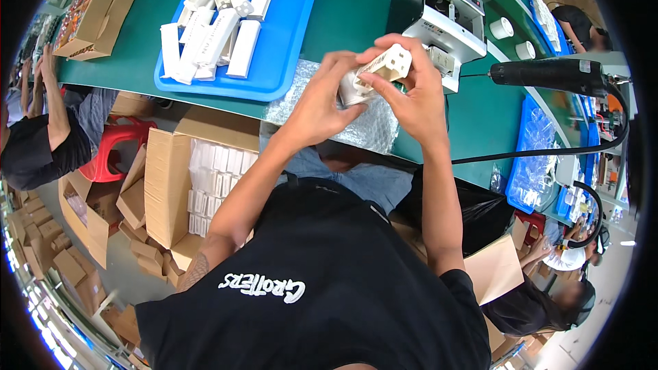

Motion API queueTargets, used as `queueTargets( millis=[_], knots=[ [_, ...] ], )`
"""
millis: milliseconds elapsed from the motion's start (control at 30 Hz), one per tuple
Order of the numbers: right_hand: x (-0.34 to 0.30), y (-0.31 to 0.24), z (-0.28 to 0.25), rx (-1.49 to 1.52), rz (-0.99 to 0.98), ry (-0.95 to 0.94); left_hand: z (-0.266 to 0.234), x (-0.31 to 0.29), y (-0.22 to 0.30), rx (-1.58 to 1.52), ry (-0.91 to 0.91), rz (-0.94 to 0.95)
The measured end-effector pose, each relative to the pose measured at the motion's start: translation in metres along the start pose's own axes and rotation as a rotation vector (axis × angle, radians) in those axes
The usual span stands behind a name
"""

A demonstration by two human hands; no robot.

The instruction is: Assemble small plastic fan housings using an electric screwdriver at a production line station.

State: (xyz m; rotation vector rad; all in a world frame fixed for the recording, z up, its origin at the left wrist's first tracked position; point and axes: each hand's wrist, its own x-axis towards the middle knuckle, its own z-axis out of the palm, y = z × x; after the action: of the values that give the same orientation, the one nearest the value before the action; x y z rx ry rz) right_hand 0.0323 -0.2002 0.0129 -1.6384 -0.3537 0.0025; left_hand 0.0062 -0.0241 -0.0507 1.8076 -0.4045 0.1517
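A white, box-like plastic housing (395, 63) with holes in its end face is held up in front of me over the bench edge. My right hand (419, 99) grips it, thumb on the near side and fingers over the top. My left hand (321, 104) is closed round the housing's lower left end, its upper fingers smeared by motion. Much of the housing is hidden by my fingers. Beneath my hands, a sheet of bubble wrap (377, 127) lies on the green bench (343, 17).
A blue tray (282, 72) of similar white housings stands left. Behind my hands is a black-and-silver machine (439, 17); a black electric screwdriver (545, 74) hangs right. An open carton (163, 178) of white pieces sits below the bench. Other people work at both sides.
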Motion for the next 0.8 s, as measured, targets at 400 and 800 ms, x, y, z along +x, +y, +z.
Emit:
queueTargets(
  millis=[400, 800],
  knots=[
    [0.011, 0.006, -0.035, -0.322, -0.285, -0.248, -0.008, 0.010, -0.009, -0.100, -0.158, -0.054],
    [0.009, -0.001, -0.029, -0.442, -0.344, -0.238, -0.011, 0.011, -0.012, -0.105, -0.176, -0.091]
  ],
)
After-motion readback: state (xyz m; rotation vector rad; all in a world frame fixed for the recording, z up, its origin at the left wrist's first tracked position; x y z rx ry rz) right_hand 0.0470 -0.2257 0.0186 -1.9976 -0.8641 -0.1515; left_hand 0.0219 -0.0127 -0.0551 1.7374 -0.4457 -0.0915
